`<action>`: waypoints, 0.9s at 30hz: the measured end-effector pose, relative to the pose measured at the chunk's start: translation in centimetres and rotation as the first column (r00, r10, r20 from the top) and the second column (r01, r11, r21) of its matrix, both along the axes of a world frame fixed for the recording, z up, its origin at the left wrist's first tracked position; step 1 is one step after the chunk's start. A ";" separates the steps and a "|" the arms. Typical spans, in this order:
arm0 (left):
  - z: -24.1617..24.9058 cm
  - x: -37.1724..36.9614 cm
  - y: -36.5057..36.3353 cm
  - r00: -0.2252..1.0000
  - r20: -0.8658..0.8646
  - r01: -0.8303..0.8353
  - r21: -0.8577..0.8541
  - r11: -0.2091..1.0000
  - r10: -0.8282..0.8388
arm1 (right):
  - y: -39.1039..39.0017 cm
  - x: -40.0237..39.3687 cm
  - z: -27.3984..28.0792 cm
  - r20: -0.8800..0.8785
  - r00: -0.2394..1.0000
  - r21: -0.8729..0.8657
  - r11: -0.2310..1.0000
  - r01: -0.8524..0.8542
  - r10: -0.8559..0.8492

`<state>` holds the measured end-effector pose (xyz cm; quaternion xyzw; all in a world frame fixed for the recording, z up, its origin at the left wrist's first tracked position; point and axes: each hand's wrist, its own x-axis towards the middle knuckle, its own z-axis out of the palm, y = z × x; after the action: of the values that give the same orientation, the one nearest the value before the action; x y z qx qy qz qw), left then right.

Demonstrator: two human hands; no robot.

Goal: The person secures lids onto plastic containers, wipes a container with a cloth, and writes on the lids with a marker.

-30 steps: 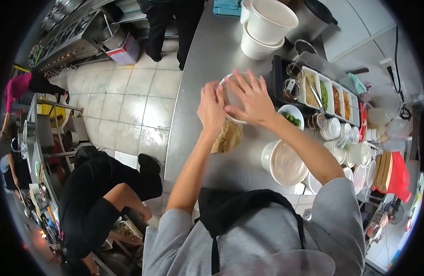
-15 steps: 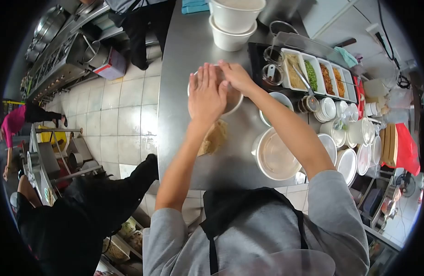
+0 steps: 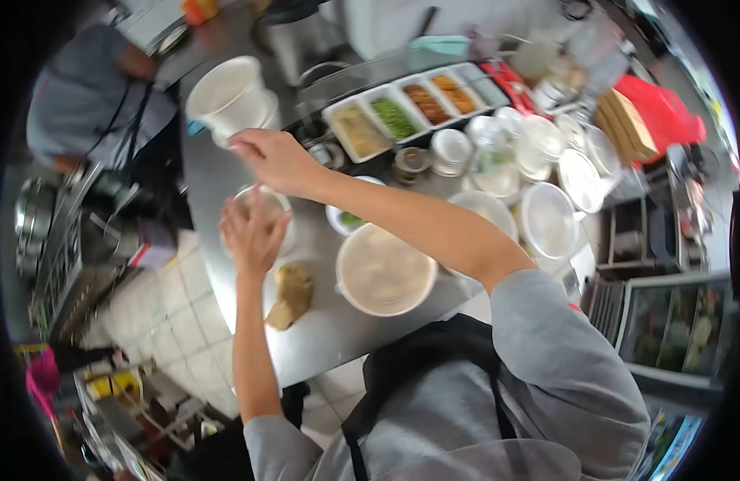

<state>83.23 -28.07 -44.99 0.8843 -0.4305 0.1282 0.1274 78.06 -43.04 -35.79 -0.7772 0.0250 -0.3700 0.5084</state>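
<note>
My left hand point(image 3: 254, 235) rests, fingers spread, on top of a round, see-through lidded container point(image 3: 278, 210) on the metal counter. My right hand point(image 3: 275, 160) is raised beyond it, fingers loosely stretched toward a stack of white tubs point(image 3: 225, 94); I see nothing held in it, though blur softens the fingertips. A crumpled tan bag or cloth point(image 3: 291, 295) lies near my left wrist. Under my right forearm stand a large round lidded tub point(image 3: 386, 270) and a bowl with something green point(image 3: 340, 218), partly hidden.
A topping rack point(image 3: 395, 119) with several trays stands at the back. Stacked small lids point(image 3: 451, 152) and several clear-lidded tubs point(image 3: 549, 220) crowd the right side. Another person point(image 3: 105, 100) in a grey shirt stands at the far left. A tiled floor point(image 3: 173, 289) lies left of the counter.
My right hand has left the round container and lifted toward the white tub stack. My left hand stays on the container. The view has turned to the right.
</note>
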 end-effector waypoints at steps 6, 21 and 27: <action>1.2 -1.2 -1.5 0.996 0.040 -0.085 0.202 0.976 0.078 | -11.2 -19.0 6.5 -0.113 0.961 -0.228 0.948 0.223 -0.254; 10.7 -39.3 -35.1 0.053 -0.880 0.007 -0.472 0.882 -0.471 | -42.8 -35.7 -7.8 -0.664 0.522 -0.399 0.844 0.358 -0.536; 4.4 -41.3 -44.3 0.249 -0.904 -0.243 -0.406 0.881 -0.348 | -42.4 -35.6 -6.7 -0.531 0.756 0.014 0.888 0.460 -0.383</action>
<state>41.90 -72.41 -40.55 0.6979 -0.2457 -0.3451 0.5774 42.43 -85.40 -42.51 -0.7824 0.3612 -0.2511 0.4407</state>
